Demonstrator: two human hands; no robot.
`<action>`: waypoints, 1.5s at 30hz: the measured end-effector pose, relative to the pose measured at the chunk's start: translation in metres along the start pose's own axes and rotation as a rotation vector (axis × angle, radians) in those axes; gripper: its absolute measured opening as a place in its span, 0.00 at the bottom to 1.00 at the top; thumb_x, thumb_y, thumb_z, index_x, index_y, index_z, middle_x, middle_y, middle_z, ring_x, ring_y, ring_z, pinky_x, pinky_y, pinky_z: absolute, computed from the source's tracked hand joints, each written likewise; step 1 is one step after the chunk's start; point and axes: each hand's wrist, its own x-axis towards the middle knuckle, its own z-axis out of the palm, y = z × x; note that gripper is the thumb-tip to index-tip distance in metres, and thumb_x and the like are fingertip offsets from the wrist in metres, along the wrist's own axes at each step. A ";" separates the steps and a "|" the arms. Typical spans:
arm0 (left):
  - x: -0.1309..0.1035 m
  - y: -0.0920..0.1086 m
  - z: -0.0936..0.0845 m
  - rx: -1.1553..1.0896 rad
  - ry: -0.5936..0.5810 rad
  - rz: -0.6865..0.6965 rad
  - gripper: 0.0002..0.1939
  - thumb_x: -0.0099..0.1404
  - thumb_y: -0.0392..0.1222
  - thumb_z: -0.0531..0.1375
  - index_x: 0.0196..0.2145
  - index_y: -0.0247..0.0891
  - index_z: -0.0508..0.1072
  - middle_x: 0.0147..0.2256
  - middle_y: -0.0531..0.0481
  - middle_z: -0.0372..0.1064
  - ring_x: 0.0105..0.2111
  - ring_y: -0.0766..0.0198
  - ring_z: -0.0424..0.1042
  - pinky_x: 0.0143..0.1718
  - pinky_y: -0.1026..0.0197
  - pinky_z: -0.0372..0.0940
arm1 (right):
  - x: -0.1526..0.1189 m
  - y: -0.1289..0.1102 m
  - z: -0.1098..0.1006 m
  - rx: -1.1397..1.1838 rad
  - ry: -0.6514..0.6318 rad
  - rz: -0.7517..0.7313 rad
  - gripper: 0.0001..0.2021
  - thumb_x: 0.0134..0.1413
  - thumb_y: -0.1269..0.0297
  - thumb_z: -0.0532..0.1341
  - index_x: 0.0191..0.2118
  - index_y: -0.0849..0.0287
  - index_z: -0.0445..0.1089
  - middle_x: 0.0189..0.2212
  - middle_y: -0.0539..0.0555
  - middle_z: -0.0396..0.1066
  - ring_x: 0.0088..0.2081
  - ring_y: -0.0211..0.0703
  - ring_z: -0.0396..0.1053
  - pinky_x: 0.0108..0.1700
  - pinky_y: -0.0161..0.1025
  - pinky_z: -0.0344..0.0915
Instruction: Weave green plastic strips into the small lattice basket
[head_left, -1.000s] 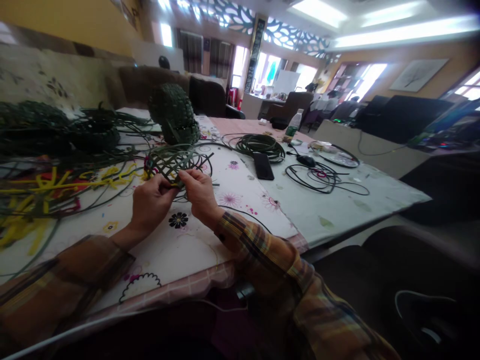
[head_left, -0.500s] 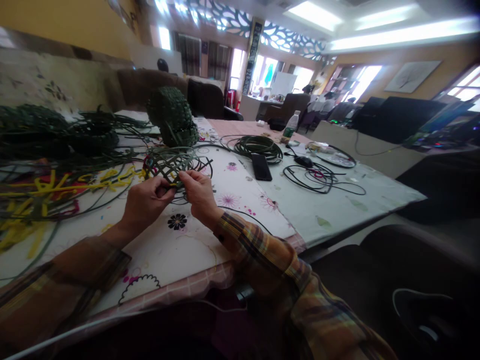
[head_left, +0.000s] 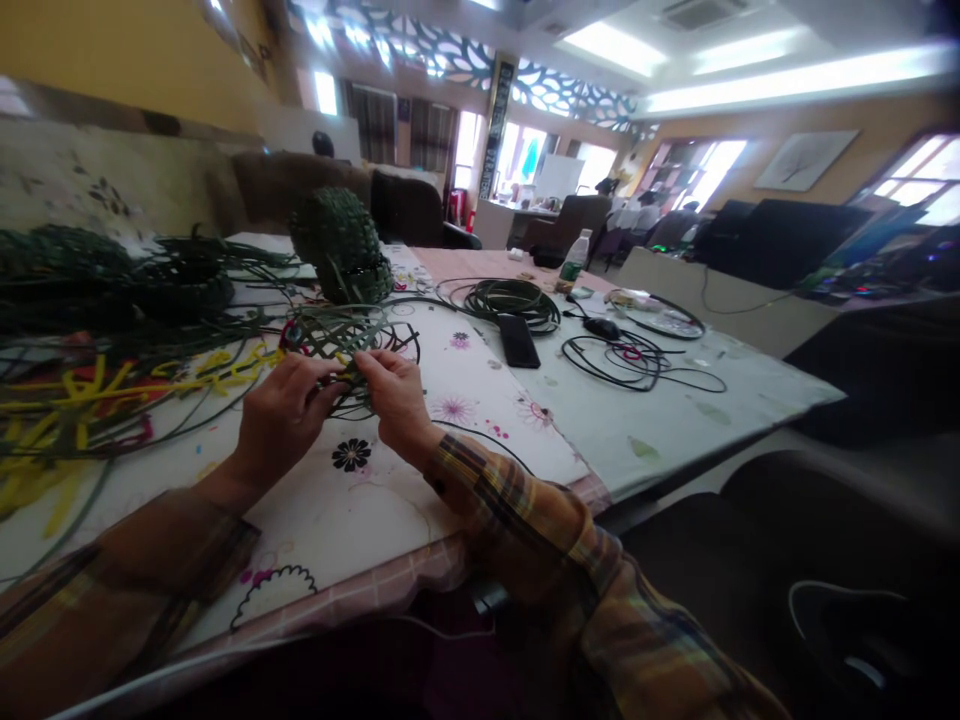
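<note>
An open lattice of dark green woven strips (head_left: 375, 325) stands on the flowered tablecloth in front of me. My left hand (head_left: 289, 410) is closed on its near edge, thumb and fingers pinching the strips. Close beside it my right hand (head_left: 391, 390) also pinches the weave between thumb and forefinger. A small bit of yellow strip shows near the fingertips. Which strip each hand grips is partly hidden by the fingers. Just behind the lattice rises a finished-looking dark green woven basket piece (head_left: 337, 240).
Yellow strips (head_left: 90, 390) and dark green woven pieces (head_left: 180, 280) lie at the left. Toward the right are a coil of green strip (head_left: 510, 303), a phone (head_left: 518, 341), a bottle (head_left: 573, 262), a computer mouse (head_left: 602, 328) and looped black strips (head_left: 615, 362).
The view has shifted slightly. Both hands stay at the near edge of the lattice, with the fingers moved a little, and more yellow shows between them.
</note>
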 end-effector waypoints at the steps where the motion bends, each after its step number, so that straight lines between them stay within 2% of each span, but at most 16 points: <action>1: 0.001 0.000 0.000 0.013 0.004 0.037 0.06 0.74 0.46 0.61 0.44 0.44 0.75 0.38 0.49 0.76 0.37 0.57 0.76 0.39 0.58 0.69 | -0.001 0.000 0.000 -0.007 -0.009 -0.010 0.10 0.53 0.62 0.68 0.25 0.59 0.73 0.20 0.44 0.66 0.27 0.33 0.59 0.34 0.33 0.59; 6: 0.006 -0.004 0.003 0.031 -0.021 0.110 0.07 0.76 0.43 0.58 0.39 0.43 0.73 0.36 0.49 0.73 0.35 0.57 0.75 0.36 0.58 0.68 | -0.005 0.002 0.002 -0.076 -0.020 -0.019 0.10 0.51 0.62 0.67 0.22 0.59 0.72 0.19 0.44 0.63 0.26 0.33 0.56 0.30 0.33 0.54; 11: 0.004 -0.012 0.004 0.028 -0.041 0.041 0.06 0.74 0.42 0.56 0.37 0.43 0.68 0.35 0.47 0.69 0.36 0.55 0.72 0.36 0.55 0.66 | -0.005 0.002 0.000 -0.071 -0.033 -0.036 0.11 0.49 0.61 0.67 0.21 0.58 0.71 0.18 0.43 0.61 0.25 0.32 0.53 0.28 0.33 0.51; 16: 0.001 -0.018 0.003 -0.101 -0.065 -0.050 0.05 0.72 0.43 0.55 0.36 0.43 0.66 0.33 0.49 0.65 0.34 0.57 0.68 0.38 0.55 0.67 | -0.003 0.000 -0.001 -0.051 -0.050 0.084 0.12 0.51 0.57 0.69 0.25 0.58 0.72 0.17 0.42 0.57 0.22 0.32 0.50 0.26 0.34 0.49; 20: 0.002 -0.017 0.006 -0.074 -0.048 -0.075 0.04 0.71 0.42 0.55 0.37 0.43 0.66 0.34 0.48 0.66 0.35 0.56 0.68 0.38 0.54 0.67 | -0.003 -0.001 0.000 -0.095 -0.047 0.000 0.13 0.52 0.57 0.69 0.24 0.59 0.72 0.19 0.43 0.62 0.24 0.32 0.54 0.29 0.33 0.52; 25: 0.002 -0.015 0.012 -0.027 -0.008 0.001 0.03 0.73 0.40 0.56 0.38 0.42 0.66 0.35 0.47 0.65 0.36 0.55 0.69 0.39 0.54 0.67 | -0.008 0.000 0.000 -0.173 -0.137 -0.067 0.18 0.52 0.55 0.66 0.20 0.56 0.61 0.18 0.41 0.50 0.24 0.32 0.46 0.28 0.35 0.45; 28: 0.001 -0.014 0.012 -0.002 0.030 0.071 0.04 0.75 0.39 0.56 0.38 0.42 0.67 0.35 0.48 0.66 0.36 0.55 0.70 0.39 0.54 0.67 | -0.009 -0.001 -0.001 -0.221 -0.146 -0.105 0.20 0.53 0.57 0.64 0.18 0.55 0.56 0.19 0.42 0.47 0.26 0.33 0.45 0.28 0.36 0.45; 32: 0.002 -0.007 0.002 0.129 -0.051 0.173 0.06 0.78 0.42 0.58 0.40 0.43 0.71 0.39 0.47 0.71 0.38 0.56 0.73 0.34 0.57 0.64 | -0.008 -0.001 -0.003 -0.244 -0.146 -0.129 0.20 0.52 0.58 0.64 0.18 0.55 0.55 0.20 0.43 0.48 0.27 0.34 0.48 0.30 0.36 0.47; 36: 0.002 -0.001 -0.003 0.258 -0.149 0.127 0.10 0.80 0.44 0.54 0.39 0.41 0.70 0.38 0.46 0.71 0.35 0.57 0.71 0.29 0.55 0.59 | -0.009 0.003 -0.004 -0.274 -0.146 -0.147 0.21 0.54 0.55 0.64 0.18 0.55 0.55 0.20 0.44 0.48 0.27 0.34 0.48 0.30 0.36 0.48; 41: -0.004 -0.004 0.006 -0.008 -0.135 0.009 0.08 0.77 0.40 0.53 0.37 0.42 0.65 0.37 0.47 0.66 0.39 0.56 0.70 0.40 0.54 0.68 | -0.001 0.002 -0.009 -0.203 -0.107 -0.115 0.19 0.55 0.58 0.66 0.20 0.56 0.60 0.20 0.43 0.50 0.26 0.33 0.48 0.29 0.35 0.48; 43: -0.006 -0.008 0.008 -0.093 -0.126 0.013 0.08 0.75 0.40 0.54 0.35 0.43 0.64 0.35 0.49 0.66 0.36 0.57 0.68 0.40 0.53 0.68 | 0.005 -0.001 -0.013 -0.153 -0.030 -0.052 0.19 0.57 0.60 0.66 0.20 0.56 0.60 0.19 0.42 0.48 0.24 0.33 0.46 0.28 0.34 0.48; 45: -0.005 -0.010 0.009 -0.097 -0.072 0.029 0.07 0.74 0.40 0.56 0.35 0.42 0.66 0.34 0.49 0.66 0.35 0.57 0.68 0.39 0.53 0.67 | 0.009 -0.004 -0.014 -0.133 -0.010 -0.025 0.20 0.57 0.60 0.66 0.20 0.55 0.58 0.18 0.41 0.46 0.24 0.32 0.45 0.27 0.34 0.48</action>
